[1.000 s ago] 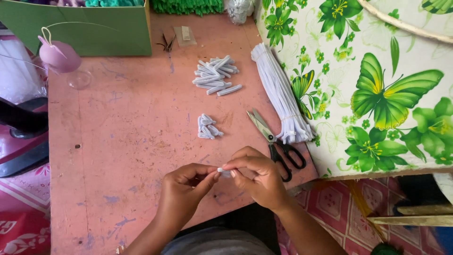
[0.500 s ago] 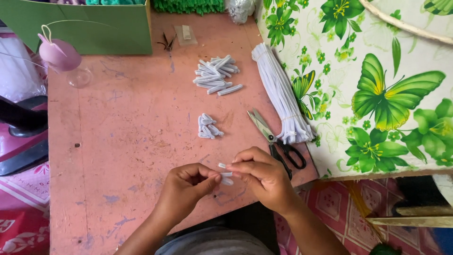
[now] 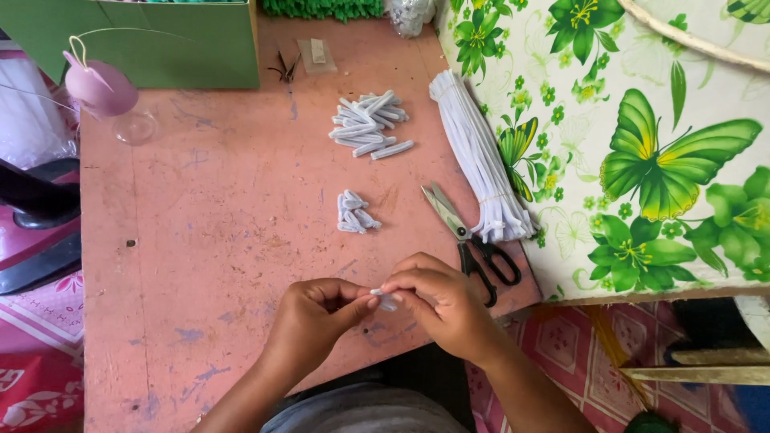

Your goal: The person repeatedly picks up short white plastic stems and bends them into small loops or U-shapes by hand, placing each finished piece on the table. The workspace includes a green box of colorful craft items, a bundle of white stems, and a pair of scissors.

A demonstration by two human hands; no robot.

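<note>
While both hands work at the near edge of the pink table (image 3: 200, 240), going left to right you get: a pink bulb-shaped thing (image 3: 100, 87) at the far left beside a green box (image 3: 160, 40), then the left hand (image 3: 317, 317) with thumb and fingertips pinched on one end of a small white fuzzy piece (image 3: 385, 298), then the right hand (image 3: 441, 301) pinching the other end. So both sets of fingers are closed on that same bit, held just above the table edge, right in front of the person. Its long axis looks to run roughly left-right between the two hands, though most of it is hidden by fingers so I can't tell which end is which. Beyond it sit a small pile of white pieces (image 3: 353, 212), a bigger pile (image 3: 370, 124) farther off, scissors (image 3: 469, 240) and a long white bundle (image 3: 481, 156) to the right. Risk as I see it: the piece is tiny, so a loose pinch could drop it off the near edge onto the lap.
</note>
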